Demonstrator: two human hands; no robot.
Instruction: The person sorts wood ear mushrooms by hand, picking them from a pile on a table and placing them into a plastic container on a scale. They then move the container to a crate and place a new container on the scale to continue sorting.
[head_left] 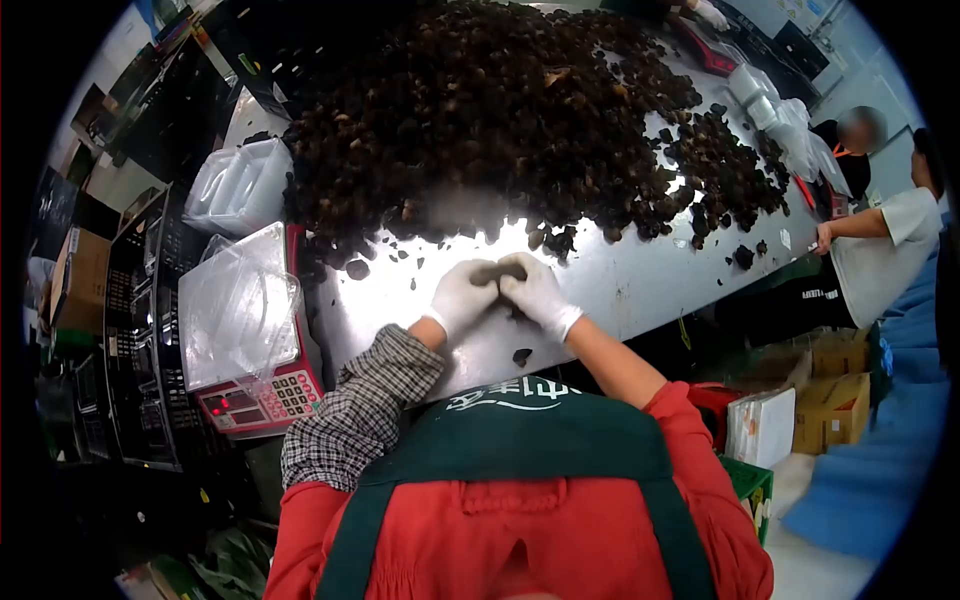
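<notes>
Gloved hands joined before the torso.
The left hand (462, 293), on a checked-sleeved arm, and the right hand (540, 293), on a bare forearm, press together at the fingertips, fingers curled closed, both elbows bent.

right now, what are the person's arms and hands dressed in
Both hands wear white gloves: left hand, right hand. The left arm has a black-and-white checked sleeve over red; the right arm's red sleeve stops at the elbow.

Red scale (262, 400) at the counter (620, 280) edge; clear tray (235, 315) atop it, bagged trays (235, 185) beyond it, black crates (140, 330), probably, beside it.
</notes>
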